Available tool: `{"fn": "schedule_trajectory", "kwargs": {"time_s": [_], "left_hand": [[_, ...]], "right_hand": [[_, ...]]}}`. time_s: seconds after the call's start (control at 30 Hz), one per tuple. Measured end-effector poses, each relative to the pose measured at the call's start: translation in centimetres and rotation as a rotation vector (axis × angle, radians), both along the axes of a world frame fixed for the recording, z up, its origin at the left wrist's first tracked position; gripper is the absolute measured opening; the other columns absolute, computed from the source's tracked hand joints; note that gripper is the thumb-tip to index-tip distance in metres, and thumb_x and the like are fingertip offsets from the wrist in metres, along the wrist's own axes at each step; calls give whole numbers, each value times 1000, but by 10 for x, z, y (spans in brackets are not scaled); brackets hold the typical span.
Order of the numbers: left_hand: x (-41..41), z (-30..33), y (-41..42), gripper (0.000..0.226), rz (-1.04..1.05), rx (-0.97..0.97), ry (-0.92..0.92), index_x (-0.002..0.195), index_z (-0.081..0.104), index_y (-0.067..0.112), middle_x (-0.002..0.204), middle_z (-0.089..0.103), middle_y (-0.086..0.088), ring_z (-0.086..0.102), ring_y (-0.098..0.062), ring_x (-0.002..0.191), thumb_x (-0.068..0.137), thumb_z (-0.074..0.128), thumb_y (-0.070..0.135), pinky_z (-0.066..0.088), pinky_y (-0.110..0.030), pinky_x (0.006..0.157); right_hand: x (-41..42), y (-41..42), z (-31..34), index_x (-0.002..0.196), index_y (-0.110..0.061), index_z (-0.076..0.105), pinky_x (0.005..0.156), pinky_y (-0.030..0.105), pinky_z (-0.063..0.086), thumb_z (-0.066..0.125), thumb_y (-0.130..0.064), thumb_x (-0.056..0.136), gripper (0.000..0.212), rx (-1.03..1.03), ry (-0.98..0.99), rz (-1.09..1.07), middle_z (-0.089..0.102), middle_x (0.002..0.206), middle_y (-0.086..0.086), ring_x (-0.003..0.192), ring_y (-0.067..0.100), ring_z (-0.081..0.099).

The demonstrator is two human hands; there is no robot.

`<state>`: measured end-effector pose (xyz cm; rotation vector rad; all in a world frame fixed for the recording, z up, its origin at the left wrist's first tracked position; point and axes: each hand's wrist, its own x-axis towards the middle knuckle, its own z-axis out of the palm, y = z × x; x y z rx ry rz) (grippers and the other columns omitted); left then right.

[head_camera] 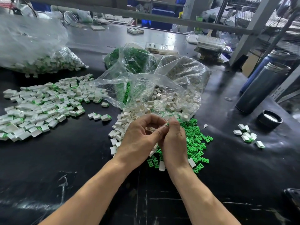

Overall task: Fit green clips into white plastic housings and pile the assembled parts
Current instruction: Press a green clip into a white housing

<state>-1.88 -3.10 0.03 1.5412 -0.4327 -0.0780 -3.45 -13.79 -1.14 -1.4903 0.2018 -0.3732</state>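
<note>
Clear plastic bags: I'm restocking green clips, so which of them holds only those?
The clear plastic bag in the middle, behind the hands, packed solid green. The left bag holds white-and-green parts; the open front one mostly white housings.

both bare forearms reach in from the near edge and converge at mid tabletop, left hand (pixel 139 137) and right hand (pixel 174 140) touching, knuckles up, fingers curled inward, thumbs and forefingers of both pinching together at one small green-and-white piece (pixel 167 124).

clips (pixel 197 144): bright green
housings (pixel 125 122): white
assembled parts (pixel 40 104): white, green edges
table (pixel 81 159): black, scuffed
flask (pixel 263 88): grey
</note>
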Motion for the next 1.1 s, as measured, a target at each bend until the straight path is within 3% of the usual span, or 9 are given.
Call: {"fn": "schedule_trajectory", "kwargs": {"time_s": [0.07, 0.17, 0.27, 0.4, 0.63, 0.8, 0.9, 1.0, 1.1], "left_hand": [[1, -1, 2, 8, 26, -13, 6, 99, 73, 18, 95, 76, -5, 74, -28, 88, 92, 76, 20, 60, -45, 83], [6, 0, 7, 8, 99, 15, -5, 97, 73, 22, 91, 75, -1, 72, -22, 87, 90, 78, 24, 58, -34, 80], [9, 2, 11, 7, 149, 29, -19, 94, 73, 22, 88, 75, 3, 69, -11, 80, 89, 78, 24, 53, -21, 73], [9, 4, 13, 8, 150, 45, -22, 95, 73, 20, 87, 76, 3, 72, -10, 81, 90, 78, 23, 55, -20, 74], [8, 4, 13, 21, 182, 188, -105, 100, 70, 23, 84, 72, 7, 66, -15, 75, 84, 83, 18, 57, -29, 70], [6, 4, 18, 18, 247, 390, -273, 99, 72, 30, 84, 68, 15, 63, -7, 78, 85, 83, 27, 48, -13, 67], [7, 5, 19, 17, 281, 467, -346, 99, 71, 32, 89, 64, 19, 61, -4, 82, 86, 81, 32, 44, -9, 69], [11, 7, 25, 14, 327, 517, -373, 99, 67, 36, 95, 57, 23, 58, 3, 84, 87, 74, 37, 45, -9, 71], [22, 7, 41, 18, 446, 556, -335, 108, 68, 28, 103, 59, 11, 57, 0, 83, 91, 70, 33, 52, -18, 75]], "right_hand": [[-3, -3, 1, 62, -37, 72, 54, 18, 45, 31, -55, 102, 61, -64, 23, -7, 62, 54, -14, 53, -1, 59], [-5, -11, 2, 64, -26, 65, 54, 29, 35, 36, -63, 101, 60, -133, 12, -29, 52, 53, -11, 49, 6, 46], [-5, -14, 5, 82, -24, 68, 59, 29, 40, 54, -50, 100, 34, -101, -67, -18, 61, 67, -9, 60, 6, 53], [-5, -15, 5, 95, -23, 70, 69, 27, 51, 67, -30, 99, 9, -140, -128, 44, 70, 80, -9, 74, 7, 65], [-7, -16, 6, 89, -22, 72, 76, 39, 57, 68, -21, 100, 12, -200, -94, -5, 77, 86, -2, 83, 17, 72], [-9, -17, 8, 89, -19, 73, 81, 48, 58, 68, -22, 100, 12, -240, -53, -26, 77, 86, 1, 84, 23, 72], [-9, -16, 8, 88, -18, 72, 76, 43, 57, 68, -25, 100, 14, -259, -38, -35, 75, 83, 2, 80, 22, 70], [-8, -19, 6, 85, -21, 71, 64, 26, 53, 68, -29, 100, 18, -250, -25, -76, 72, 78, -1, 69, 13, 64], [-7, -23, 5, 83, -22, 71, 59, 15, 47, 67, -31, 100, 20, -246, 5, -105, 71, 75, -6, 61, 1, 57]]}}
